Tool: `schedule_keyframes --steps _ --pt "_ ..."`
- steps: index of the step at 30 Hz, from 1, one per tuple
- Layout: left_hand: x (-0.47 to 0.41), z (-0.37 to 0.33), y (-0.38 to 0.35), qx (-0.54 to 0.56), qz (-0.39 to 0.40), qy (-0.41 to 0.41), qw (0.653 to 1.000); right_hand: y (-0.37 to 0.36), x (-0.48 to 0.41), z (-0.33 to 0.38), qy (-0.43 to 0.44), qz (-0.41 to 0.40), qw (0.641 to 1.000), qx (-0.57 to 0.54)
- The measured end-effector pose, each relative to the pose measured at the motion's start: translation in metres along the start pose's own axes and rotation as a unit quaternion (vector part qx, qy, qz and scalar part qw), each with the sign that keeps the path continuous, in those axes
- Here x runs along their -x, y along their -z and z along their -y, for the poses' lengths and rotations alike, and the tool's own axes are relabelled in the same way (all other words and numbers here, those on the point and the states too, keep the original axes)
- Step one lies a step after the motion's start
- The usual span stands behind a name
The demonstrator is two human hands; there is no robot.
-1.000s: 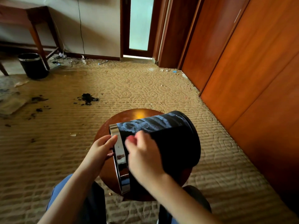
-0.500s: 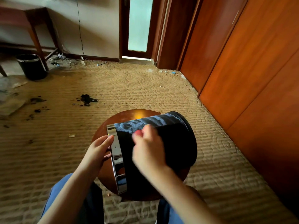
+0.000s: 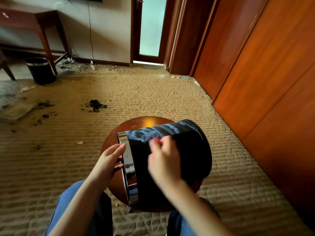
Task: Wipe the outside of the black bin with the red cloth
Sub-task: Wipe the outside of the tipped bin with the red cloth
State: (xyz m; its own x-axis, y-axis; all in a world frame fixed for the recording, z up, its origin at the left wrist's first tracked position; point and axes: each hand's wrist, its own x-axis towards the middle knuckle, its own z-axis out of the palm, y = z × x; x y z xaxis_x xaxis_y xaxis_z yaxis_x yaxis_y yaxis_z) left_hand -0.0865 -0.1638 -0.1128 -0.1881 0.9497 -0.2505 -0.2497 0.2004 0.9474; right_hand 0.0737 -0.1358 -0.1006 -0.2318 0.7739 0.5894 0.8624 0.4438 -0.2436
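Observation:
The black bin (image 3: 190,150) lies on its side on a round wooden stool (image 3: 129,126), its chrome rim (image 3: 128,167) turned toward me and its base pointing right. My left hand (image 3: 110,159) holds the rim at the bin's mouth, fingers along the chrome band. My right hand (image 3: 163,160), blurred by motion, presses on the bin's upper side with a small bit of the red cloth (image 3: 155,140) showing past its fingers. Most of the cloth is hidden under that hand. A dusty pale patch (image 3: 144,135) marks the bin's top surface.
A second black bin (image 3: 40,70) stands by a wooden table (image 3: 44,29) at the back left. Dark debris (image 3: 96,105) and scraps lie on the beige carpet (image 3: 153,96). Orange wooden wardrobe doors (image 3: 264,68) run along the right. A glass door (image 3: 151,26) is at the back.
My right hand has slid with the cloth to the right along the bin's side, away from the chrome rim. The left hand stays on the rim.

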Motion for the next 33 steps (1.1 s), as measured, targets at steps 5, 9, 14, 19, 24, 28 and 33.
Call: schedule_keyframes --steps 5,9,14,19,24,28,33 --pt "-0.002 0.001 0.003 -0.037 -0.003 -0.022 0.999 0.006 0.003 0.004 0.136 0.017 0.99 -0.022" --pt "-0.006 0.002 0.004 -0.037 -0.003 -0.018 0.999 0.038 -0.027 -0.105 -0.052 0.035 0.995 0.073" --pt "-0.007 0.0 0.0 -0.012 -0.004 -0.016 1.0 0.02 -0.025 -0.06 -0.081 0.03 0.994 0.068" --pt "-0.008 -0.003 0.001 -0.018 -0.013 -0.023 0.999 0.002 0.003 0.016 0.118 0.05 0.991 -0.028" --pt "-0.008 -0.001 0.003 -0.017 0.0 -0.023 1.0 0.039 -0.023 -0.1 -0.066 0.065 0.993 0.075" --pt "-0.009 0.001 0.0 0.012 0.0 -0.015 1.0 0.038 -0.021 -0.1 -0.12 0.044 0.987 0.101" --pt "-0.009 0.001 -0.002 -0.004 -0.019 -0.032 0.999 -0.002 0.004 0.018 0.057 0.014 0.998 -0.016"
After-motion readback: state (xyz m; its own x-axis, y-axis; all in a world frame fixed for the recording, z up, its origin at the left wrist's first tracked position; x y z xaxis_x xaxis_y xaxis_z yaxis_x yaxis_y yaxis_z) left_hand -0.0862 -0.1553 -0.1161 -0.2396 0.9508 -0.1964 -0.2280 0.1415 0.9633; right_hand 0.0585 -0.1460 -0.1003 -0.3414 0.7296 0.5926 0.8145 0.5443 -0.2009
